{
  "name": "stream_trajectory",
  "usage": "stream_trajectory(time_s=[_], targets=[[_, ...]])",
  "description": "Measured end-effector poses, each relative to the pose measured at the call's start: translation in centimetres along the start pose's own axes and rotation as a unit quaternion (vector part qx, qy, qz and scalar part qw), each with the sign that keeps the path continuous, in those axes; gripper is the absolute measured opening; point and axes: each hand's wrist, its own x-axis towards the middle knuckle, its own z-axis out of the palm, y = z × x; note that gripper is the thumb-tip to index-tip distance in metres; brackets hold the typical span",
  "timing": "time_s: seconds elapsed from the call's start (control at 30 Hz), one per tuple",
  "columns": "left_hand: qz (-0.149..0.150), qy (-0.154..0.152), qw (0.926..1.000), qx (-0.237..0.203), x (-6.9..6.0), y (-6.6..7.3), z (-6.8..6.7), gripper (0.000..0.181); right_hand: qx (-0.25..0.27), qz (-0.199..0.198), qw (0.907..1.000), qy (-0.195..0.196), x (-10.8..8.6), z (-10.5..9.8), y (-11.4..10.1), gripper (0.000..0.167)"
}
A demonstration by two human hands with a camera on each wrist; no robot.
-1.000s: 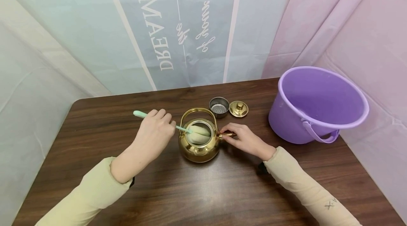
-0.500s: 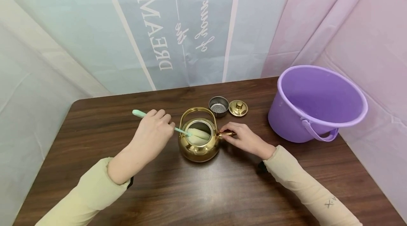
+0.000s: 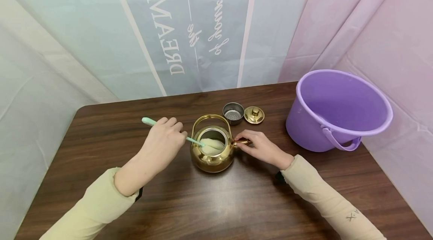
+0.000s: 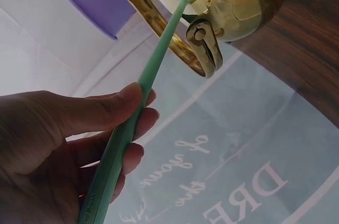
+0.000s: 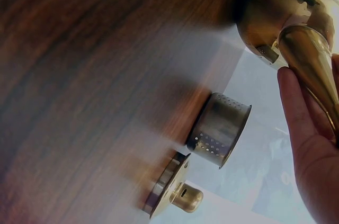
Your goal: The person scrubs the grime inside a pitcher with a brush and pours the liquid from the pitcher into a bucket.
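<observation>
Gently turn the green brush [image 4: 150, 70], gripped in the left hand [image 3: 163, 140] with its pale head [image 3: 211, 147] inside the lidless gold kettle [image 3: 212, 163] on the table [image 3: 216, 202], ideally against the inner wall [image 3: 211, 133], with the spout [image 5: 306, 54] pinched by the right hand [image 3: 259, 147] to limit rocking.

On the counter [image 3: 162, 210] we see the kettle [image 3: 212, 163] with the brush [image 4: 157, 62] reaching in from its left, the strainer [image 3: 233, 116] behind the kettle's right side, the lid [image 3: 254, 116] just right of that, and the bucket [image 3: 307, 129] farthest right.
</observation>
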Motion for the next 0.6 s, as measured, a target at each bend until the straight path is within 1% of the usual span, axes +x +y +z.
stream_trajectory(time_s=[0.27, 0.37, 0.5, 0.6], targets=[[0.006, 0.001, 0.9999, -0.013, 0.12, 0.2, 0.13, 0.023, 0.001, -0.001, 1.0, 0.002, -0.12, 0.11, 0.08, 0.013], [0.009, 0.006, 0.9998, -0.016, 0.2, 0.3, 0.19, 0.023, 0.002, -0.001, 1.0, 0.002, -0.18, 0.13, 0.11, 0.013], [0.011, 0.013, 0.9996, -0.022, 0.33, 0.41, 0.41, 0.03, 0.0, -0.002, 1.0, 0.001, -0.17, 0.08, 0.11, 0.013], [0.012, 0.016, 0.9995, -0.024, 0.4, 0.49, 0.62, 0.028, -0.002, -0.004, 1.0, 0.002, -0.13, 0.02, 0.1, 0.013]])
